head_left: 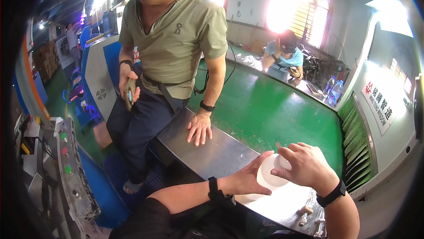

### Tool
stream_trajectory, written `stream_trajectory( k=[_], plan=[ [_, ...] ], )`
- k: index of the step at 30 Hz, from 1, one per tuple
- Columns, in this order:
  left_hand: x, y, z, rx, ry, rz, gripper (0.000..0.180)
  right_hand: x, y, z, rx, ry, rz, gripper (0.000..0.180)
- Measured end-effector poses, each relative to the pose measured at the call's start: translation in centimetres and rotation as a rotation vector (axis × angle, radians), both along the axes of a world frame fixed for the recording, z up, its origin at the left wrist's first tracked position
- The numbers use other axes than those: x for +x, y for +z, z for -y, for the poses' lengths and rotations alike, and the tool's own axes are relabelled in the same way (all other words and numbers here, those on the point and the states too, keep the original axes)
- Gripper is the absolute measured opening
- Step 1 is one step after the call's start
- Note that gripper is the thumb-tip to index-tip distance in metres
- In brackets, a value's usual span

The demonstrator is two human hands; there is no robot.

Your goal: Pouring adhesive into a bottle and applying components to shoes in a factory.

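A round, whitish, translucent cup-like piece (266, 173) is between my two hands, above the near end of a metal ledge (198, 153). My left hand (245, 180) wraps its left side, the thumb and fingers spread around the wall. From the right, my right hand (309, 168) grips its rim, thumb lying across the opening and the fingers curled over the far edge. Whatever is inside it is hidden by the fingers. Below my right wrist, small metal fittings (304, 216) lie on the ledge.
Beyond the ledge stretches a wide green surface (260, 106), with green strip curtains (357, 135) at right. A person in an olive shirt (176, 36) leans a hand on the ledge. Another person (285, 56) sits at the far end near bottles (336, 92). A button panel (68, 168) stands left.
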State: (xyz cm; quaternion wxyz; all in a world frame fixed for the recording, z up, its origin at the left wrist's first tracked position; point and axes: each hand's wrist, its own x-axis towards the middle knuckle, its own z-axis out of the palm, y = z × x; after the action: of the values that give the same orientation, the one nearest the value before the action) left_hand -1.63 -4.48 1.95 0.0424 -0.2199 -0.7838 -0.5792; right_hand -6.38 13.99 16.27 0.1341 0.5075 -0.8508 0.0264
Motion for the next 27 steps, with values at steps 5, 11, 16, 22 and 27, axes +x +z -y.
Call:
stream_trajectory(
  k=[5, 11, 16, 22, 27],
  plan=[
    [0.0, 0.2, -0.3, 0.055, 0.001, 0.015, 0.119, -0.6, -0.5, 1.0, 0.04, 0.039, -0.143, 0.047],
    [-0.3, -0.4, -0.6, 0.099, -0.011, -0.021, 0.118, -0.2, -0.9, 1.0, 0.023, 0.025, -0.137, 0.043],
    [-0.5, -0.6, -0.6, 0.109, -0.024, 0.032, 0.117, -0.6, -0.7, 0.6, 0.014, 0.05, -0.091, 0.046],
    [-0.5, -0.6, -0.9, 0.133, -0.008, 0.005, 0.116, -1.0, -2.1, 1.1, -0.063, 0.014, -0.147, 0.034],
    [-0.5, -0.9, -1.3, 0.16, -0.007, 0.0, 0.116, -0.7, -2.9, 1.2, -0.177, -0.007, -0.16, 0.028]
  ],
)
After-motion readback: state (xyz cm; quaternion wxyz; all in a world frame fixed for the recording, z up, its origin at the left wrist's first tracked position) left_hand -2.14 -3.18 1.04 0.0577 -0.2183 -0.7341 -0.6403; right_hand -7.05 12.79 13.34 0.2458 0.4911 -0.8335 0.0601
